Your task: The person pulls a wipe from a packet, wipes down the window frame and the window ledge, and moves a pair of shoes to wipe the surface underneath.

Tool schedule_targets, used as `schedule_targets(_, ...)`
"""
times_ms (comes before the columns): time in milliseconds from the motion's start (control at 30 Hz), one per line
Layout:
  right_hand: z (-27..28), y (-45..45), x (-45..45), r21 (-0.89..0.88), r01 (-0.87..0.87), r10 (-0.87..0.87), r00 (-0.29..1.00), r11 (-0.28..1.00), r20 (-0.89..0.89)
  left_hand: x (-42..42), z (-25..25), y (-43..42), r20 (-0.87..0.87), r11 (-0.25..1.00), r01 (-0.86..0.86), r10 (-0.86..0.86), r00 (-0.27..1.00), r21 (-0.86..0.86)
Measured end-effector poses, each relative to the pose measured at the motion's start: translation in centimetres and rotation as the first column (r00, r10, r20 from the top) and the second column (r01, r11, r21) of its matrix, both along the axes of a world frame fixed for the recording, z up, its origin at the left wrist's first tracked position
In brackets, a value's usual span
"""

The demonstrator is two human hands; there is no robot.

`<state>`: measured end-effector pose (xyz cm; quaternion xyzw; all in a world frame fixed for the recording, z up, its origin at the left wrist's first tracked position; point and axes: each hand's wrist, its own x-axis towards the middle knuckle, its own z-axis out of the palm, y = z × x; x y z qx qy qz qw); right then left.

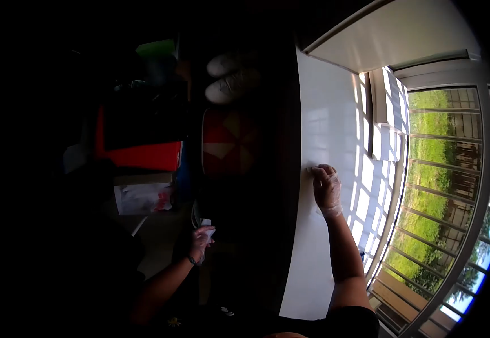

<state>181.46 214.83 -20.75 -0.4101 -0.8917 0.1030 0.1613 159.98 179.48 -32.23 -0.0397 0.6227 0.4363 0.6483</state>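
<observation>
My right hand (327, 188), in a clear plastic glove, is at the long white surface (324, 107) beside the window. Its fingers are curled and pressed together at the surface's near edge; whatever they may hold is too small to make out. My left hand (201, 243), also gloved, is lower and to the left in deep shade. Its fingers close around a small white piece (209, 231) that looks like folded cloth or paper. A pale curved rim (194, 214) shows just above that hand.
White boxes (388, 98) stand by the barred window (442, 169), in striped sunlight. To the left, in the dark, are a red box or folder (143, 156), a white printed packet (143, 199), a red-and-yellow patterned item (228, 143) and pale shoes (231, 84).
</observation>
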Motion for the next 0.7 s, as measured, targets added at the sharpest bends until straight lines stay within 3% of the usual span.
schedule_targets(67, 0.7, 1.3, -1.2, -0.095, -0.027, 0.024, 0.999, 0.995, -0.027, -0.8, -2.1, -1.9, 0.031, 0.994, -0.096, 0.094, 0.995, 0.045)
schedule_targets(133, 0.9, 6.5, -6.1, 0.069, -0.06, 0.069, 0.988, 0.996, -0.14, -1.2, -2.9, -2.4, 0.01, 0.997, -0.081, 0.081, 0.997, 0.005)
schedule_targets(200, 0.4, 13.2, -12.3, 0.082, -0.076, 0.099, 0.939, 0.994, -0.329, -1.5, -3.7, -3.0, -0.021, 0.997, -0.069, 0.068, 0.997, -0.042)
schedule_targets(267, -0.7, 19.5, -16.8, 0.189, -0.11, 0.149, 0.968, 0.976, -0.203, -1.9, -5.5, -4.3, 0.036, 0.976, -0.131, 0.126, 0.991, 0.172)
schedule_targets(300, -1.3, 21.7, -17.7, 0.189, -0.142, 0.154, 0.987, 0.972, -0.051, -2.2, -5.2, -3.5, -0.028, 0.999, -0.03, 0.029, 0.999, -0.016)
schedule_targets(333, -3.5, 24.4, -17.6, 0.285, -0.258, 0.256, 0.966, 0.923, 0.046, -2.5, -5.3, -3.0, -0.03, 0.999, -0.022, 0.021, 0.999, -0.026)
schedule_targets(367, -3.7, 23.8, -17.9, 0.295, -0.162, 0.109, 0.976, 0.942, 0.189, -2.7, -5.1, -3.1, -0.018, 0.998, -0.059, 0.059, 0.998, 0.023)
schedule_targets(400, -3.5, 23.8, -17.7, 0.301, -0.186, 0.118, 0.966, 0.935, 0.23, -2.7, -4.7, -3.4, 0.006, 0.993, -0.095, 0.095, 0.995, 0.067)
schedule_targets(467, -4.5, 23.2, -16.0, 0.23, -0.225, 0.225, 0.974, 0.947, 0.028, -2.1, -4.7, -3.5, -0.036, 0.993, -0.115, 0.116, 0.993, 0.036)
schedule_targets(600, -2.4, 18.0, -14.1, 0.131, -0.222, 0.225, 0.974, 0.966, -0.011, -1.3, -2.5, -2.4, -0.078, 0.996, -0.069, 0.064, 0.995, -0.057)
schedule_targets(633, -2.0, 16.9, -13.1, 0.147, -0.313, 0.32, 0.947, 0.938, -0.026, -0.8, -2.3, -2.2, -0.102, 0.996, -0.059, 0.052, 0.993, -0.067)
schedule_targets(700, -2.0, 14.0, -11.9, 0.136, -0.263, 0.265, 0.964, 0.955, 0.003, -0.4, -2.0, -2.1, -0.122, 0.998, -0.03, 0.024, 0.992, -0.046)
